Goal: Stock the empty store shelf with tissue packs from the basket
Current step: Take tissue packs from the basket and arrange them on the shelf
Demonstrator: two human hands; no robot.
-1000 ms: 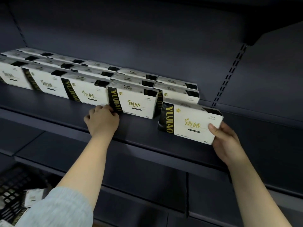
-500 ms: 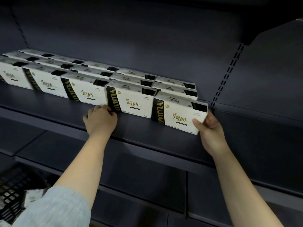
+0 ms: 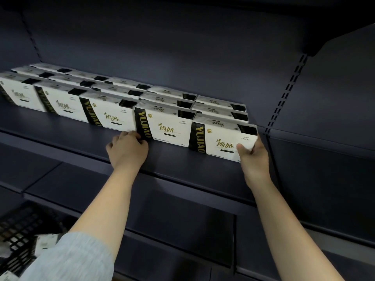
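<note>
One tissue pack (image 3: 221, 139) upright, front outward

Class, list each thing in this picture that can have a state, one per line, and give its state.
Rightmost white tissue pack with black YUJIAO band: upright on the shelf, gripped at its right end.
Right hand: holds that pack.
Left hand: fingers curled, touching the neighbouring white pack.
Dark metal shelf: partly stocked.
Black wire basket: holds packs.

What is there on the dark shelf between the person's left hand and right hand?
In the head view, only bare dark shelf lies between the left hand and right hand; white-and-black tissue packs stand behind.
</note>
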